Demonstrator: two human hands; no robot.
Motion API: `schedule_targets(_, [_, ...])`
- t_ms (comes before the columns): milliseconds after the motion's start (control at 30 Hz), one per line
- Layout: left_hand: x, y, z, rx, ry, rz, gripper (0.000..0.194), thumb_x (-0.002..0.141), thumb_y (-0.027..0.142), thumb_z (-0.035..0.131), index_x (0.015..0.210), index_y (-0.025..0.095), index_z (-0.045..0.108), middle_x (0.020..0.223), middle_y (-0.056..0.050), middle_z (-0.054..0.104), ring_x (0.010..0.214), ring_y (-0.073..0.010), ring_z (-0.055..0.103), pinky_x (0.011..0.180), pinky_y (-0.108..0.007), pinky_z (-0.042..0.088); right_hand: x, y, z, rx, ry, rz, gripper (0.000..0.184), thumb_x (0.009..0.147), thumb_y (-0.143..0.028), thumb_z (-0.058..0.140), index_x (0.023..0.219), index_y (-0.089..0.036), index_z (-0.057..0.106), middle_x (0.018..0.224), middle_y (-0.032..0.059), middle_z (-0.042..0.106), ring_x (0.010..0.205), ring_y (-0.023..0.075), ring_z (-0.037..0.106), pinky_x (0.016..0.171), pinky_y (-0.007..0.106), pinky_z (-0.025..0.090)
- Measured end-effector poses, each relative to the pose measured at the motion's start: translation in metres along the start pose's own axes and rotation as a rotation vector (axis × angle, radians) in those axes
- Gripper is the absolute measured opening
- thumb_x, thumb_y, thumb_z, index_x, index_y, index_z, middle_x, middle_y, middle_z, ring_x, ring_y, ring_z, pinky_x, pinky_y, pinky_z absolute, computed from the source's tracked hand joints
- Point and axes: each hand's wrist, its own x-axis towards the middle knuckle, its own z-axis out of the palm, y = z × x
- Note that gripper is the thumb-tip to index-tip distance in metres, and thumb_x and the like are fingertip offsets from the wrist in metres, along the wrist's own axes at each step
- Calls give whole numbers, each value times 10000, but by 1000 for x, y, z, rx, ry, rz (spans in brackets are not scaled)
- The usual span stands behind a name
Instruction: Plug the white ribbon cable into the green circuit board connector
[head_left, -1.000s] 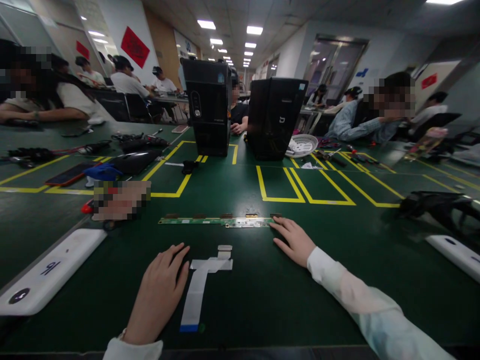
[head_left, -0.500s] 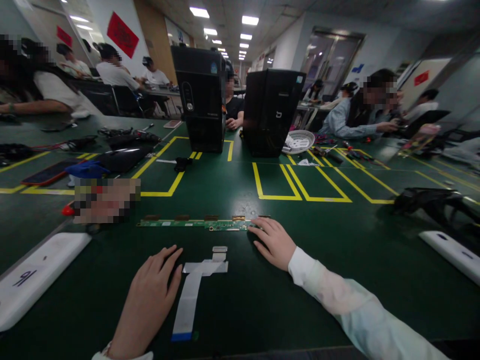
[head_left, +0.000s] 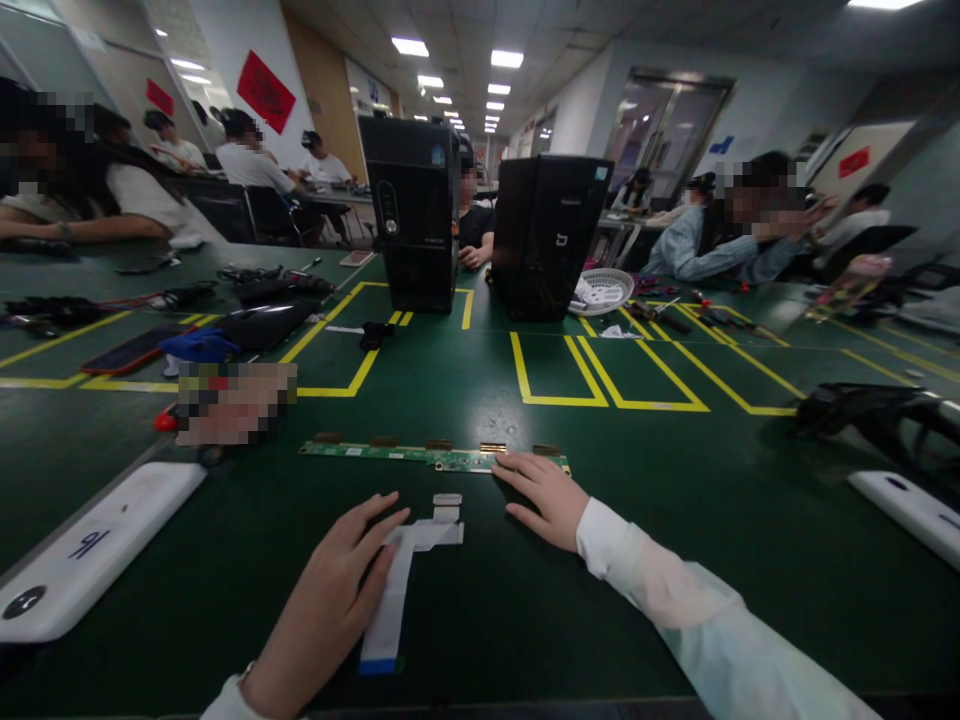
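Note:
A long narrow green circuit board (head_left: 394,453) with several brown-gold tabs lies across the dark green table. My right hand (head_left: 544,495) rests palm down at its right part, fingers spread, fingertips touching or just over the board. Closer to me lies a white flat ribbon cable (head_left: 390,605), bent in a T-like shape, with a blue end at the bottom and a connector end at the top. My left hand (head_left: 337,585) reaches over the cable's left side with fingers apart, covering part of its bend; whether it touches the cable I cannot tell.
Two black computer towers (head_left: 416,220) stand at the back, a white basket (head_left: 604,290) beside the right one. White casings (head_left: 105,550) lie at both sides. Black cables, a blue item (head_left: 199,345) and yellow tape lines (head_left: 656,405) mark the table. Other people sit around.
My left hand has moved right, onto the edge of the ribbon cable. My right hand has slid left along the circuit board, so the board's right end now shows. The view swung and came back.

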Motion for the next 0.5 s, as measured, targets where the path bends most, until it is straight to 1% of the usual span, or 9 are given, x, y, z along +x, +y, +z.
schedule_targets(100, [4, 15, -7, -35, -89, 165, 430, 979, 332, 402, 1398, 332, 498, 1479, -1, 508, 1396, -213, 423, 1102, -420, 445, -12, 3, -5, 39, -12, -21, 508, 957, -362, 482, 1429, -175, 469, 1463, 159, 483, 1366, 270, 415, 1110, 514, 371])
schedule_targets(167, [10, 24, -8, -37, -137, 238, 444, 980, 311, 407, 1419, 336, 469, 1484, 8, 504, 1404, -198, 410, 1110, -403, 438, -17, 4, -7, 57, -14, -24, 501, 963, -368, 472, 1420, -164, 475, 1460, 162, 486, 1372, 268, 409, 1119, 513, 362])
schedule_targets(233, [18, 30, -5, -32, -158, 282, 455, 972, 314, 432, 1426, 329, 460, 1485, -2, 503, 1390, -202, 430, 1107, -407, 442, -19, 4, -8, 66, -9, -27, 496, 966, -370, 467, 1416, -161, 477, 1452, 165, 494, 1371, 271, 412, 1119, 518, 361])
schedule_targets(300, [25, 33, -1, -28, -151, 295, 455, 965, 304, 449, 1419, 319, 471, 1480, -17, 508, 1369, -208, 457, 1104, -417, 446, -19, 3, -9, 68, 2, -28, 491, 968, -357, 464, 1423, -172, 470, 1446, 164, 498, 1366, 271, 420, 1115, 517, 369])
schedule_targets(400, [33, 37, 2, -32, -137, 270, 423, 963, 276, 446, 1380, 294, 519, 1444, -34, 542, 1319, -208, 509, 1089, -423, 463, -17, 2, -11, 73, 14, -12, 475, 971, -328, 461, 1425, -187, 467, 1435, 159, 503, 1335, 263, 454, 1092, 493, 405])
schedule_targets(500, [35, 45, 1, -69, -158, 256, 387, 969, 277, 434, 1334, 273, 559, 1395, -43, 581, 1266, -196, 553, 1053, -397, 496, -16, 1, -13, 75, 13, 17, 446, 973, -325, 463, 1396, -188, 497, 1403, 162, 520, 1278, 266, 502, 1049, 485, 448])
